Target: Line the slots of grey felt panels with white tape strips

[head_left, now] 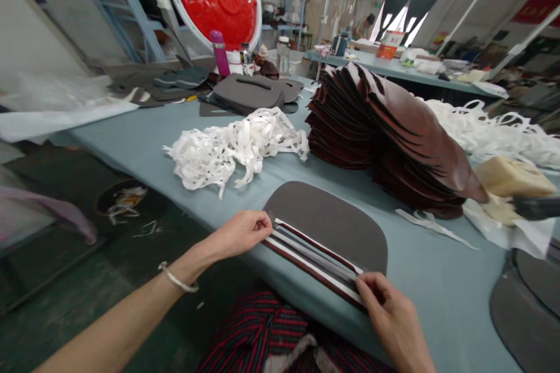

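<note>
A dark grey rounded panel [332, 218] lies at the table's near edge, with brown leather showing along its slot and front edge. White tape strips [306, 268] run along the opening. A long grey strip that looks like a zipper [315, 256] stretches lengthwise along this opening. At its left end my left hand [247, 232] is closed, thumb and fingers pinched together. My right hand [391, 312] pinches the other end, near the panel's right corner. The fingertips hide both ends of the strip.
Beyond the panel are a tangled heap of white tape [236, 148] and a tall stack of brown leather pieces [385, 134]. More grey panels [249, 92] lie at the back and at the right edge [525, 309]. A yellowish block [514, 176] sits at right.
</note>
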### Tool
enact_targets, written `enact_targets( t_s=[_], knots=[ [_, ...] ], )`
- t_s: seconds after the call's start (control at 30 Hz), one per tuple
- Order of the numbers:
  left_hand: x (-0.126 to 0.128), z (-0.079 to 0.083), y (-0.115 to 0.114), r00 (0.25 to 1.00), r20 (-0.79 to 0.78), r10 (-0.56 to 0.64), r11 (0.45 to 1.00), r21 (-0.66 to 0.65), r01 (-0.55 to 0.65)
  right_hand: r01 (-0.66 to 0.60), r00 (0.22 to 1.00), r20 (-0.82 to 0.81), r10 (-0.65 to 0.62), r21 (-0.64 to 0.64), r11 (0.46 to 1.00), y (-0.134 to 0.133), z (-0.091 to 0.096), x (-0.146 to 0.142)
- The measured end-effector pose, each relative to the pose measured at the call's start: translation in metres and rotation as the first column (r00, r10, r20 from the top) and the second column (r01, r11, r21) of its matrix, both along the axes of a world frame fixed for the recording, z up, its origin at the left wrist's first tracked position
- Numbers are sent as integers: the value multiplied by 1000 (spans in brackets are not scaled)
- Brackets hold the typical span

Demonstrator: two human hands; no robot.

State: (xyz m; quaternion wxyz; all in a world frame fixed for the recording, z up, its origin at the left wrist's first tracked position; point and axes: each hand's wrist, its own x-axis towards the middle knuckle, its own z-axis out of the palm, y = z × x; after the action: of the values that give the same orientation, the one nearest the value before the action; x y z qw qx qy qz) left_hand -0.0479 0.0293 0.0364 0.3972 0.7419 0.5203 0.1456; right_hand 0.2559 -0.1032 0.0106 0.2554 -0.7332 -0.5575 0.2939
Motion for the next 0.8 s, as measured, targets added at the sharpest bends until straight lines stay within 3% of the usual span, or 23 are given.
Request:
enact_targets(
  t_s=[0.3,0.8],
  knots=[
    [4,-12,-1,997,-66,43,999,-25,-45,50,998,36,-48,-72,996,-8,-11,5],
    [12,-14,3,973,-206,104,995,32,-100,86,990,123,-73,-103,991,-6,-8,2]
  ],
)
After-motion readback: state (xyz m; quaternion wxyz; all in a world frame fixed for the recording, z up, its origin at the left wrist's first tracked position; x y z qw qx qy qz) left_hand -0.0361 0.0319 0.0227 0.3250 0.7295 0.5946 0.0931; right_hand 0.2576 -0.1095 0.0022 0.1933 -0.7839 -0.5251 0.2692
